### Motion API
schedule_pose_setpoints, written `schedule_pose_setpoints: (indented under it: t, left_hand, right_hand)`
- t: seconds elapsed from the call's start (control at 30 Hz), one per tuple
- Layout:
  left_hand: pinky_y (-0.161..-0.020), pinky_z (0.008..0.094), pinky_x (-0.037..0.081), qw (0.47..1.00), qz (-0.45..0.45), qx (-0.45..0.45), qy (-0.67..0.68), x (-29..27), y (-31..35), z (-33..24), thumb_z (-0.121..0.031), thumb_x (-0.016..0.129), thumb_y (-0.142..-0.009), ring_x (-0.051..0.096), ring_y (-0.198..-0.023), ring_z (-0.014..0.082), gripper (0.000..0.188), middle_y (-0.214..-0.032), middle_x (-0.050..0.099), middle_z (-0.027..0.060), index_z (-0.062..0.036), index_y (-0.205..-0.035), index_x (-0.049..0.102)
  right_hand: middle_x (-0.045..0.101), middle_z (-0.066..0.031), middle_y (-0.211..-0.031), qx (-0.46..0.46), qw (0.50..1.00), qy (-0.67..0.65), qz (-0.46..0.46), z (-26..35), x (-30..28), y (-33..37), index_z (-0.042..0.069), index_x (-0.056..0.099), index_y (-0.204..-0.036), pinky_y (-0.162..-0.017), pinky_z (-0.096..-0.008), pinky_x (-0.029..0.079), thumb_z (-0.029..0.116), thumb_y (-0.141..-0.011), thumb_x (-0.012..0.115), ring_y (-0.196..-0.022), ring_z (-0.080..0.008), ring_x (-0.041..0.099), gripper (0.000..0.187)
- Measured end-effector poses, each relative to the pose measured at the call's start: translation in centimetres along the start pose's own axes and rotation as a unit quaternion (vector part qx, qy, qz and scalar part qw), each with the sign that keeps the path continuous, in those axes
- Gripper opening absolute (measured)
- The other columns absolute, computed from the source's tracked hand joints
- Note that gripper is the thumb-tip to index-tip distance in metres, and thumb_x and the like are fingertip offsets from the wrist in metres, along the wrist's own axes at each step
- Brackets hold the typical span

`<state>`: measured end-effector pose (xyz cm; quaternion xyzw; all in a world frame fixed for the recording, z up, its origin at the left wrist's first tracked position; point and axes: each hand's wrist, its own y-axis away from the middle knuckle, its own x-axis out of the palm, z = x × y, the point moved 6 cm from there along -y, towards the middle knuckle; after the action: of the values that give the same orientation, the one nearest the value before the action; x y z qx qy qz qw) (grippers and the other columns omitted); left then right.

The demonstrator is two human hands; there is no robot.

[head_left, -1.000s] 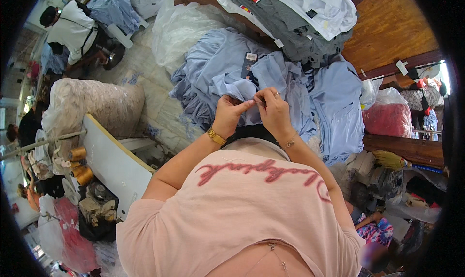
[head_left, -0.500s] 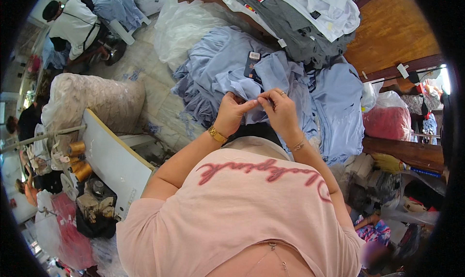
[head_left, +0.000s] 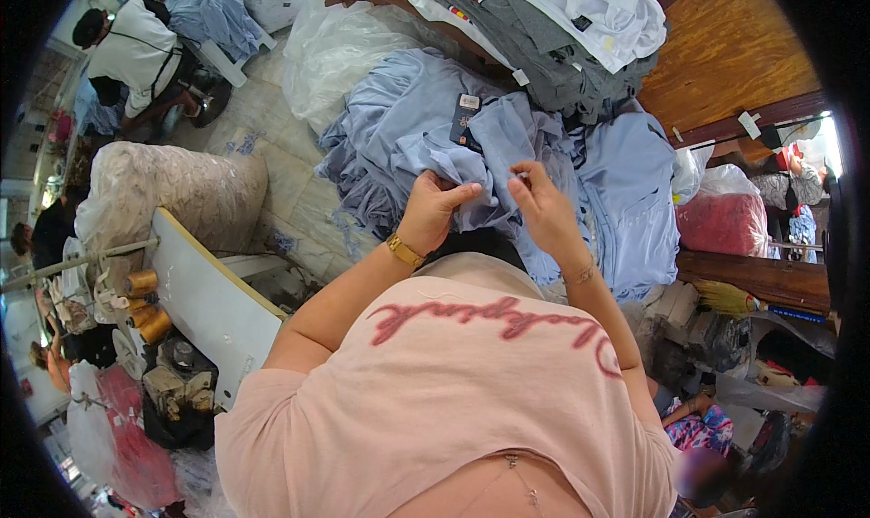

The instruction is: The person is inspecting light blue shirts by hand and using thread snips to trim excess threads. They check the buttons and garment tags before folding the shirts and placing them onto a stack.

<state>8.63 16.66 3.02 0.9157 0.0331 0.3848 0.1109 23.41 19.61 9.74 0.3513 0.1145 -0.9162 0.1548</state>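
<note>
My left hand (head_left: 433, 212), with a gold watch at the wrist, is closed on the edge of a light blue garment (head_left: 467, 166), thumb against the bent fingers. My right hand (head_left: 546, 212) is raised a short way to the right of it, over the same cloth. Its fingers are half curled, with a small gap between thumb and forefinger, and nothing shows between them. A dark hang tag (head_left: 466, 119) with a white sticker lies on the garment just beyond my hands. Beneath is a heaped pile of light blue garments (head_left: 376, 110).
Grey and white garments (head_left: 553, 47) are stacked on a brown surface at the back. More blue garments (head_left: 625, 201) hang to the right. A sewing machine table (head_left: 217, 305) with gold thread cones (head_left: 145, 305) stands at left, near a stuffed sack (head_left: 172, 192). Another person (head_left: 136, 51) sits far left.
My right hand has drawn away from the left, moving right, and its thumb and forefinger have parted. My left hand keeps its hold on the garment. The view has shifted slightly.
</note>
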Motion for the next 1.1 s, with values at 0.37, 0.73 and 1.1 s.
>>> schedule_pose_setpoints:
  t: [0.37, 0.73, 1.1]
  left_hand:
    - [-0.072, 0.026, 0.048, 0.999, -0.029, -0.03, 0.015, -0.2, -0.4, 1.0, 0.001, 0.067, -0.072, 0.058, -0.081, 0.0162, 0.04, -0.093, 0.056, 0.0128, 0.0081, -0.102, 0.042]
    - [-0.071, 0.0256, 0.047, 0.999, -0.028, -0.037, 0.019, 0.6, -0.1, 0.5, 0.0, 0.067, -0.072, 0.057, -0.079, 0.0152, 0.038, -0.092, 0.056, 0.0113, 0.0079, -0.101, 0.044]
    - [-0.076, 0.0281, 0.047, 0.999, -0.02, -0.016, 0.046, 0.9, -0.2, 0.2, 0.002, 0.066, -0.072, 0.058, -0.085, 0.0161, 0.037, -0.096, 0.058, 0.01, 0.0048, -0.104, 0.046]
  right_hand:
    - [0.053, -0.0107, -0.08, -0.108, 0.976, 0.19, -0.024, 2.9, 0.8, 1.2, 0.007, 0.051, -0.093, -0.056, -0.0362, 0.046, 0.021, -0.086, 0.052, -0.067, -0.0286, 0.056, 0.016]
    - [0.052, -0.0091, -0.076, -0.127, 0.967, 0.219, -0.028, 3.2, 1.1, 0.7, 0.007, 0.048, -0.085, -0.053, -0.034, 0.046, 0.021, -0.086, 0.051, -0.066, -0.0254, 0.057, 0.014]
    - [0.054, -0.009, -0.075, -0.13, 0.965, 0.216, -0.071, 3.4, 0.9, 0.8, 0.008, 0.049, -0.083, -0.05, -0.0342, 0.045, 0.02, -0.086, 0.051, -0.061, -0.0264, 0.057, 0.013]
